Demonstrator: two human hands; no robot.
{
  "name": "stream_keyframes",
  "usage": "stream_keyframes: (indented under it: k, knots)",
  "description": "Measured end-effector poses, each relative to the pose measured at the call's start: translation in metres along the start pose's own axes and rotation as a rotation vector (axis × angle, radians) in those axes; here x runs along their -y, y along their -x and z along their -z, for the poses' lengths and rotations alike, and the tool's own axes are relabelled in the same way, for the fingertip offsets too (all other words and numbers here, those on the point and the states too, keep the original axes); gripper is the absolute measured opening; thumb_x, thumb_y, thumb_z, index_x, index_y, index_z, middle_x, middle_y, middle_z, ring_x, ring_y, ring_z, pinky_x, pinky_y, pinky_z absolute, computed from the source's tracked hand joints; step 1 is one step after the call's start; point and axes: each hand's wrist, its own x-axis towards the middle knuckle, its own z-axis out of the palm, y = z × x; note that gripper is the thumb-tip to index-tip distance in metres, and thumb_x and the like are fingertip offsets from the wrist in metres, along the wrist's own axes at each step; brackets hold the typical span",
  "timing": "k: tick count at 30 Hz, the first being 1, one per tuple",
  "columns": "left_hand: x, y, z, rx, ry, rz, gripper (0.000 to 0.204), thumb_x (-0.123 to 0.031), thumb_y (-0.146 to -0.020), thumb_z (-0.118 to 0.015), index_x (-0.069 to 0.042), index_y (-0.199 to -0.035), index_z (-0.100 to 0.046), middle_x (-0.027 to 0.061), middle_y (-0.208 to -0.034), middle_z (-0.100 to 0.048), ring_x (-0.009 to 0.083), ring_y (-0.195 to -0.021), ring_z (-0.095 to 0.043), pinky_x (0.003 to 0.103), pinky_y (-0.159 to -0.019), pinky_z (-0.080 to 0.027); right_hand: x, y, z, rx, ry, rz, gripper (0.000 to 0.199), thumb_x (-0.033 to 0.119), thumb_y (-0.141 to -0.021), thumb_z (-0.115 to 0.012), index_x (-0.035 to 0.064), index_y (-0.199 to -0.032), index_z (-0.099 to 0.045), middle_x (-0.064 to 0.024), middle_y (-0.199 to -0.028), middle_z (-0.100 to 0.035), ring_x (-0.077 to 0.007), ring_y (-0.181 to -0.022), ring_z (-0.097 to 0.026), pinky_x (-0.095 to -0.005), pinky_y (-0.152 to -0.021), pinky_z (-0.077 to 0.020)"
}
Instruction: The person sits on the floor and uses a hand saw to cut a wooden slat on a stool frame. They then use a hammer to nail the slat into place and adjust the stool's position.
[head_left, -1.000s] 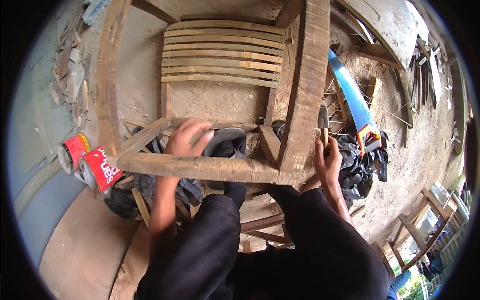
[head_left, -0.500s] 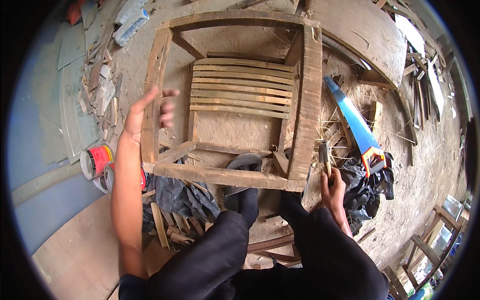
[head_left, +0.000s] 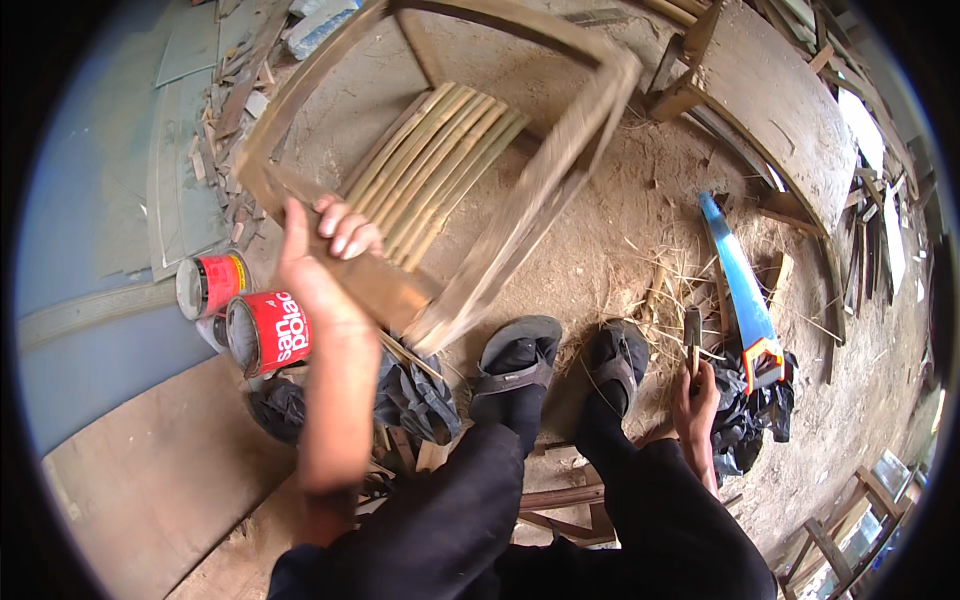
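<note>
A wooden frame [head_left: 385, 292], built like a small stool or chair, hangs tilted in front of me. My left hand [head_left: 335, 250] grips its near left rail, fingers curled over the wood. Several light slats [head_left: 435, 165] run side by side across one part of the frame. Motion smears its right-hand bars. Low at the right, my right hand [head_left: 697, 402] is closed around the handle of a hammer [head_left: 692, 328], its head pointing up and away. The hammer is well apart from the frame.
A blue handsaw [head_left: 735, 275] lies right of the hammer, beside black plastic [head_left: 745, 425] and straw-like shavings [head_left: 660, 290]. Two red cans [head_left: 278, 333] stand at the left. My sandalled feet [head_left: 518, 365] are below the frame. A wooden panel [head_left: 790, 140] and scrap wood lie at far right.
My left hand has closed on the frame's rail. The frame has turned and tilted, shifting left and away from my feet. The hammer stays in my right hand.
</note>
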Motion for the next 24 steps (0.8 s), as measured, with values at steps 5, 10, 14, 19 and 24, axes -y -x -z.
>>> stream_keyframes:
  k: [5,10,14,19,24]
  knots:
    - [0.114,0.028,-0.012,0.017,-0.078,-0.252,0.030,-0.038,-0.103,-0.054,-0.008,-0.105,-0.056,0.0117,-0.108,-0.064,0.0238,-0.104,-0.063,0.037,-0.094,-0.050,0.011,0.003,-0.008,0.043,0.004,0.068,0.023,0.016,-0.095,-0.066,-0.0018,-0.110,-0.061,-0.0101,-0.070,-0.062,-0.0112,-0.063,-0.056,-0.0294,-0.059,-0.0456]
    - [0.143,0.054,0.008,0.574,-0.905,0.313,0.031,-0.032,-0.101,-0.058,-0.007,-0.118,-0.067,0.0116,-0.121,-0.070,0.0244,-0.113,-0.064,0.040,-0.098,-0.049,0.012,-0.002,-0.012,0.050,0.016,0.078,0.025,0.017,-0.095,-0.067,-0.0019,-0.111,-0.061,-0.0131,-0.072,-0.062,-0.0131,-0.063,-0.056,-0.0306,-0.060,-0.0462]
    - [0.130,0.066,0.033,0.998,-1.449,0.378,0.035,-0.032,-0.093,-0.068,-0.001,-0.110,-0.071,0.0159,-0.104,-0.073,0.0286,-0.099,-0.071,0.037,-0.087,-0.054,0.013,-0.001,-0.016,0.053,0.007,0.057,0.028,0.020,-0.096,-0.066,-0.0030,-0.111,-0.061,-0.0152,-0.074,-0.062,-0.0163,-0.066,-0.058,-0.0327,-0.063,-0.0470]
    - [0.131,0.062,0.107,0.809,-1.844,-0.359,0.022,-0.020,-0.092,-0.069,0.000,-0.102,-0.071,0.0176,-0.107,-0.072,0.0281,-0.093,-0.071,0.039,-0.081,-0.056,0.005,0.000,-0.024,0.057,0.028,0.031,0.032,0.021,-0.095,-0.067,-0.0044,-0.113,-0.060,-0.0184,-0.078,-0.064,-0.0215,-0.068,-0.061,-0.0346,-0.065,-0.0488]
    - [0.160,0.024,0.129,0.538,-1.975,-0.226,0.036,-0.020,-0.089,-0.073,-0.006,-0.121,-0.066,0.0189,-0.112,-0.068,0.0380,-0.107,-0.065,0.044,-0.087,-0.054,0.001,-0.005,-0.032,0.035,0.020,0.079,0.029,0.019,-0.095,-0.067,-0.0023,-0.113,-0.062,-0.0168,-0.073,-0.062,-0.0197,-0.061,-0.058,-0.0337,-0.059,-0.0470]
